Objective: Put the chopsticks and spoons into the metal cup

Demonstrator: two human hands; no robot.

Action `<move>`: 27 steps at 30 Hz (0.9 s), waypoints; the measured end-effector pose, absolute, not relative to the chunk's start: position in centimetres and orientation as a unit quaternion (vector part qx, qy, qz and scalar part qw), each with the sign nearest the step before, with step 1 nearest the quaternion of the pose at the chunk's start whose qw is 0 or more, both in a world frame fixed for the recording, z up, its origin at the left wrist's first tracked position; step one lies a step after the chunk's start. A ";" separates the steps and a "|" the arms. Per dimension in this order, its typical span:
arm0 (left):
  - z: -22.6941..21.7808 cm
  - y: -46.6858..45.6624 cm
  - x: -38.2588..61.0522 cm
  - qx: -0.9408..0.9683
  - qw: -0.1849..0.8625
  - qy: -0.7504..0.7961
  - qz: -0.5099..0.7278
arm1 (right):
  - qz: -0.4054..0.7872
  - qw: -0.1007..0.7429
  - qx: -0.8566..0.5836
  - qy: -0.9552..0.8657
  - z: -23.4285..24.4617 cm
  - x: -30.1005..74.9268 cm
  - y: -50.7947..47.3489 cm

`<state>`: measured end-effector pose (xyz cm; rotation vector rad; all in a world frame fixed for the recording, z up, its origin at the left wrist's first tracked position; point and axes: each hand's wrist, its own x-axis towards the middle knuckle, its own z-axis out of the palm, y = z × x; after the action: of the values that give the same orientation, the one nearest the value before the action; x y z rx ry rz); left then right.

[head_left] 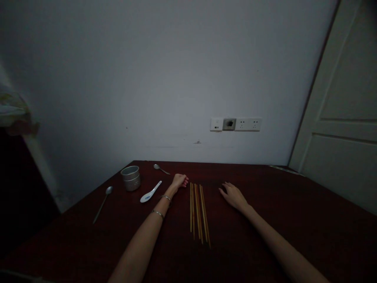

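Several wooden chopsticks (198, 210) lie side by side on the dark red table (265, 220), pointing away from me. My left hand (179, 181) rests on the table just left of their far ends, fingers curled under and holding nothing that I can see. My right hand (232, 194) lies flat on the table to the right of the chopsticks, fingers stretched out and empty. Two thin bangles sit on my left wrist.
Left of my left hand lie a white ceramic spoon (150, 192), a small metal cup (131, 177), a metal spoon (161, 168) near the wall and a long metal spoon (102, 204) by the left edge. Wall sockets (235, 124) and a door (344, 118) stand behind.
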<state>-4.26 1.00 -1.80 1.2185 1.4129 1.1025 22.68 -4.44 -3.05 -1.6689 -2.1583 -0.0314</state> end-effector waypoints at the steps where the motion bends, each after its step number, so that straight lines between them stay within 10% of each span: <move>1: -1.8 1.0 -4.2 0.498 0.467 0.578 0.447 | -0.008 0.206 -0.598 -0.775 -3.4 22.9 -4.2; 13: 0.2 0.2 -3.4 0.515 0.446 0.600 0.420 | -0.089 0.187 -0.577 -0.790 -5.9 23.6 -3.0; 27: 14.9 -9.0 -12.3 0.693 0.220 0.611 0.314 | -0.126 0.220 -0.528 -0.810 -9.9 25.1 -0.2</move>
<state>-12.29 -9.02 14.92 1.9167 1.6895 0.8690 25.08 -0.15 -9.94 -1.4606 -2.2413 -0.3491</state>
